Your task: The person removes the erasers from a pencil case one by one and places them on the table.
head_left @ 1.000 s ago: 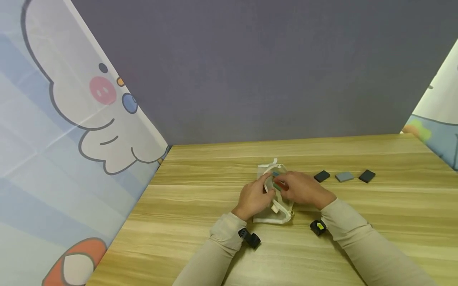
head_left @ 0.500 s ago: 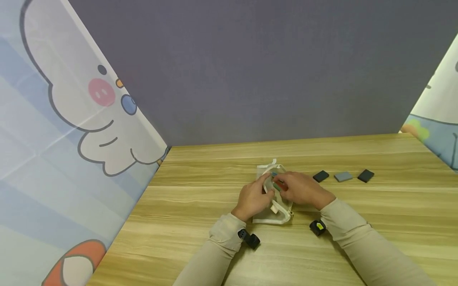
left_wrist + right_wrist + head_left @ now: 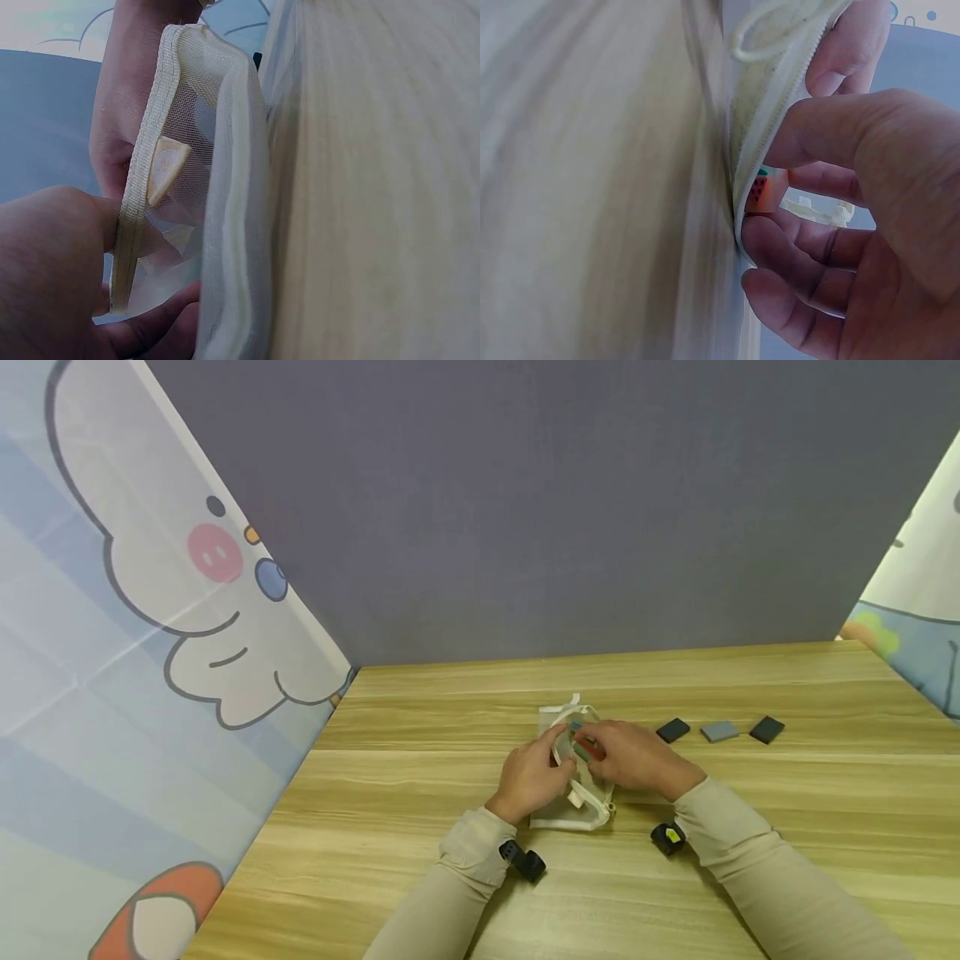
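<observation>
A see-through mesh zipper pouch (image 3: pixel 561 814) with cream edging lies on the table, its mouth pulled wide. My left hand (image 3: pixel 531 774) pinches the near-left edge of that mouth; the left wrist view shows the thumb over the zipper band (image 3: pixel 142 165). From the other side my right hand (image 3: pixel 633 758) reaches into the opening. Between its thumb and fingers is a small red piece (image 3: pixel 590 749), which looks orange-red with black dots and a green top (image 3: pixel 757 191) in the right wrist view. A blue piece (image 3: pixel 576 725) shows inside the pouch; other contents are mostly hidden.
Right of the pouch, three flat rectangular pieces lie in a row on the wooden table (image 3: pixel 420 727): black (image 3: pixel 673 730), grey (image 3: pixel 720 731) and black (image 3: pixel 767 729). A dark grey panel (image 3: pixel 570 510) rises behind; a cartoon-printed sheet (image 3: pixel 112 693) hangs on the left.
Both hands keep practically the same place at the pouch. The view has shifted very slightly; nothing has visibly been let go or moved on the table.
</observation>
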